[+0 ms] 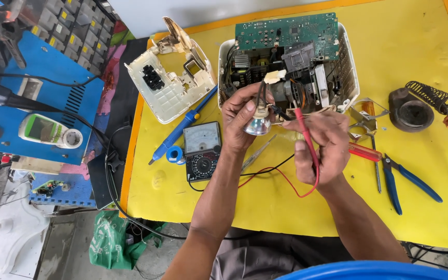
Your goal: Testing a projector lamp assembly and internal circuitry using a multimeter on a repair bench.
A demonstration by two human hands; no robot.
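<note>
My left hand (242, 116) was closed around a small lamp bulb (258, 124), a shiny silver reflector cup with a pale ceramic neck, held above the yellow counter (286, 207) just in front of the opened device. My right hand (320, 148) was clenched around two thin meter probes: the red probe (307, 142), a smooth plastic rod, ran down through my fist, and the black probe (281, 111) pointed toward the bulb's neck, its tip at or very near the lamp's dark leads; whether it touched I could not tell.

Red and black wires trailed from the probes across the counter to the analog meter (202, 150), a dark rectangular box with a white dial face and a round selector, lying just left of my left forearm. A blue-handled soldering iron (182, 127) lay slantwise beside it, with a small blue spool (173, 154) near its lower end.

Behind my hands sat the opened white device (346, 72), its ribbed plastic shell full of dark parts, with a green circuit board (286, 30) propped over its far side. Its detached white cover (169, 83) lay to the left. To the right lay a red-handled screwdriver (365, 152), blue-handled pliers (408, 181) and a coiled wire iron stand (416, 106) on a round dark base.
</note>
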